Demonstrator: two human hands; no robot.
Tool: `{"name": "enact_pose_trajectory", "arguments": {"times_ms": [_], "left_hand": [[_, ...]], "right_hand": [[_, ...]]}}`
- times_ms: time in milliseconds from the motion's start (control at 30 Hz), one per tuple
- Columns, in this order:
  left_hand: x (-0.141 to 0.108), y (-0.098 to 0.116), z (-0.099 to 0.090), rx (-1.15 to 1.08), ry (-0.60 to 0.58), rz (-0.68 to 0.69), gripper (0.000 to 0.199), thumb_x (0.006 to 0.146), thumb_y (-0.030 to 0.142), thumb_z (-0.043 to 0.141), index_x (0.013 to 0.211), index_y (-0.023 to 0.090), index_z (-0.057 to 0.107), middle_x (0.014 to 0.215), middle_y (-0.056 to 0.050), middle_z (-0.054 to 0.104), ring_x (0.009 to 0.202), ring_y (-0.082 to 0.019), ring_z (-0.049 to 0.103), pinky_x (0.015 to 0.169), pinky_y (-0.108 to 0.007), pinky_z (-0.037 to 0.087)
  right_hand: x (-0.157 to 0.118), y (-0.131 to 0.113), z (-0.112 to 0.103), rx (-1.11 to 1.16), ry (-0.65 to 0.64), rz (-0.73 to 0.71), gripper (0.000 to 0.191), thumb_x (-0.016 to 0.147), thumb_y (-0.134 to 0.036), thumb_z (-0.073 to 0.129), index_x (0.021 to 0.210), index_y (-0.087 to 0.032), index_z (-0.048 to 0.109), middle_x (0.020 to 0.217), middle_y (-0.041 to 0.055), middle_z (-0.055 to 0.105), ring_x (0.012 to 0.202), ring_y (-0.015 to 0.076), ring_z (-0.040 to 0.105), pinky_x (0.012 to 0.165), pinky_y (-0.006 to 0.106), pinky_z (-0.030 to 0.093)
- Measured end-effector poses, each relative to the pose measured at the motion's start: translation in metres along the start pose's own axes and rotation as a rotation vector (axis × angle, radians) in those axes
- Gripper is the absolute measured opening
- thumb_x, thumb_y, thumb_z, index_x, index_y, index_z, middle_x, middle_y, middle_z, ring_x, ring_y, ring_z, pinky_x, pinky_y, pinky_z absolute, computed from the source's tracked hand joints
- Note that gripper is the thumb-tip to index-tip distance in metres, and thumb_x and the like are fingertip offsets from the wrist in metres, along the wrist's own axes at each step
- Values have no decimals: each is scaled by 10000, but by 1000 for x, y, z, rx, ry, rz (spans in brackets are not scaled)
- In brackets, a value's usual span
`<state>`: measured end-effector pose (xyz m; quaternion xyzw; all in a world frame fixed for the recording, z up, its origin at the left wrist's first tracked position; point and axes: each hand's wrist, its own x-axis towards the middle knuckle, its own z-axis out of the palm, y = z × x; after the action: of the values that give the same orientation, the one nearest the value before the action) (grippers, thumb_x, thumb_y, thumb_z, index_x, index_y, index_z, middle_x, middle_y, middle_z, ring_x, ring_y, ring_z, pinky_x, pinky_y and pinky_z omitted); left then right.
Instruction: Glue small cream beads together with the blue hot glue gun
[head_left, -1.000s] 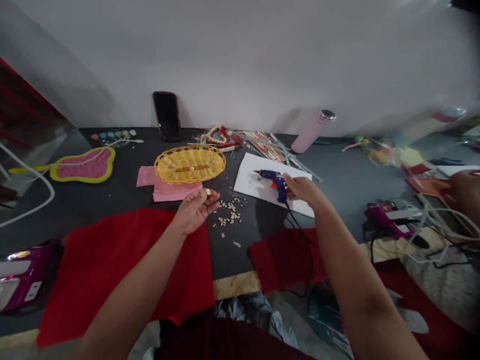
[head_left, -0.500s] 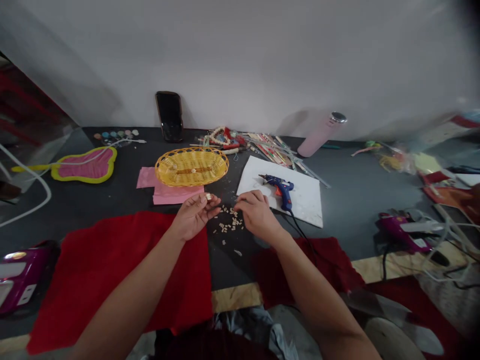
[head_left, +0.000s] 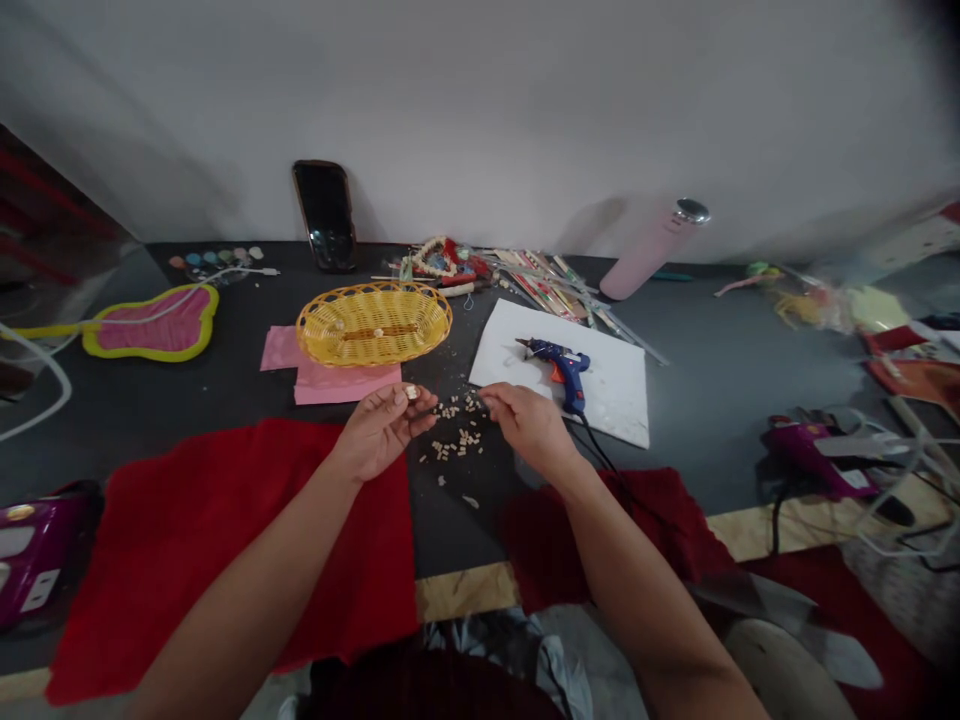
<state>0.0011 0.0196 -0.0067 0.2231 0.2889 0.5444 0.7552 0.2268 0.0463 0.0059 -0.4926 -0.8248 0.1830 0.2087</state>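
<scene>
Between thumb and forefinger, my left hand [head_left: 382, 428] holds a small cream-coloured piece [head_left: 411, 392], too small to name. My right hand [head_left: 527, 422] is pinched closed at the right edge of a scatter of tiny pale pieces [head_left: 459, 441] on the dark table; whether anything is between its fingertips I cannot make out. Just behind my left hand, a yellow woven basket [head_left: 375, 325] rests partly on pink cloth [head_left: 346, 383], with a few small pale bits inside. To the right, a blue glue gun [head_left: 559, 366] lies on a white board [head_left: 517, 325].
Red cloth [head_left: 247, 530] covers the table's left front, and a darker red cloth lies under my right forearm. Sticks [head_left: 551, 285], a leaning phone [head_left: 326, 215] and a pink bottle [head_left: 651, 250] line the wall. Purple devices [head_left: 821, 455] with cables sit at both sides.
The view has shifted slightly. My right hand has drawn a little back to the right from the tiny pieces, fingertips still together. My left hand keeps its hold on the cream piece.
</scene>
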Motion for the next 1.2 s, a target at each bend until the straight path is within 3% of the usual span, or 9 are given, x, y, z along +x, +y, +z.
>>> {"name": "enact_pose_trajectory", "arguments": {"times_ms": [133,233,367,633,833,1000,1200], "left_hand": [[0,0,0,-2,7,-3,100,770,199,646,847,134,650,901,-42,664,891,-146,631,768,-274,550],[0,0,1,3,11,-12,110,768,198,650,853,129,647,905,-42,662,899,-148,631,768,-276,550],[0,0,1,-1,10,-12,102,768,193,649,847,128,647,912,-44,659,907,-151,629,769,-279,551],[0,0,0,-14,4,-15,99,767,189,648,844,127,647,909,-45,660,899,-150,632,761,-271,554],[1,-2,-3,-10,-6,-10,91,779,186,634,852,133,643,923,-46,654,920,-157,626,778,-286,551],[0,-2,-2,-2,1,-14,100,775,189,641,855,129,643,921,-45,654,914,-152,628,785,-291,548],[-1,-3,0,11,-6,-20,98,769,189,650,846,127,646,918,-42,657,909,-147,629,775,-284,549]], "right_hand": [[0,-7,-3,-32,-7,-84,210,900,-334,486,879,-203,648,788,40,660,739,162,565,691,265,397],[0,-10,1,-102,-94,-206,152,880,-280,531,906,-208,662,830,52,648,809,172,536,752,287,387],[-1,-7,6,-172,-136,-198,141,876,-243,532,931,-225,661,838,49,626,857,188,498,752,307,363],[-3,-16,3,-81,-184,-347,148,846,-177,553,941,-212,662,875,62,577,843,181,471,788,316,387],[-4,-13,9,-77,-115,-327,189,841,-143,538,987,-198,644,946,84,556,908,200,464,834,357,392],[-5,-15,1,-38,-220,-398,89,821,-192,593,854,-209,674,935,64,564,906,184,463,839,339,378],[-7,-23,3,-164,-258,-338,114,841,-253,578,816,-189,669,893,73,576,895,199,459,810,349,386]]}}
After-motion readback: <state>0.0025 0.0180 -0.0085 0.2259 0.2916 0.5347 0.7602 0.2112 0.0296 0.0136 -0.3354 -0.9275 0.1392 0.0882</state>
